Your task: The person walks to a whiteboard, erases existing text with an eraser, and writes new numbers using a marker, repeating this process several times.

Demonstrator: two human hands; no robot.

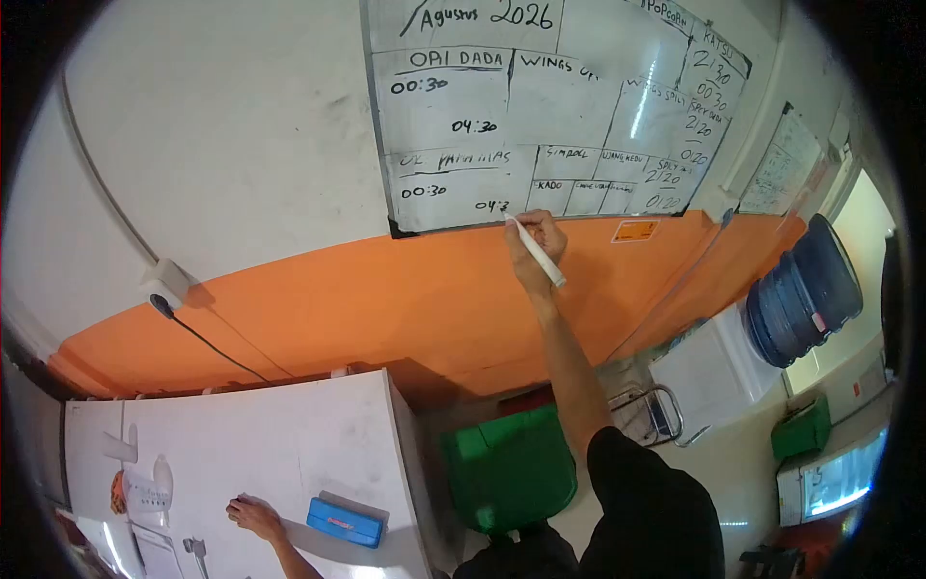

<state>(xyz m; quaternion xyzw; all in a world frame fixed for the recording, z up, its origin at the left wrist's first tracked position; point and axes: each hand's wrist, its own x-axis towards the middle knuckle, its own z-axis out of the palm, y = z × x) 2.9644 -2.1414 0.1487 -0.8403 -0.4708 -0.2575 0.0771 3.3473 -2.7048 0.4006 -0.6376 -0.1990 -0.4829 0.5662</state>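
My right hand is raised to the whiteboard, its fingers closed around a white marker. The marker's tip meets the board's lower edge area, by the handwritten digits "04:3". Lower left, my left hand rests on the white top of a long cabinet or chest, fingers stretched to the left. A blue rectangular block with a red label lies just right of that hand, apart from it. Handwritten words and times fill several ruled boxes on the board.
A green chair or bin lid stands below the board. To its right are a metal-framed trolley and a blue water bottle on a white dispenser. A plug and cord hang from the wall socket at left.
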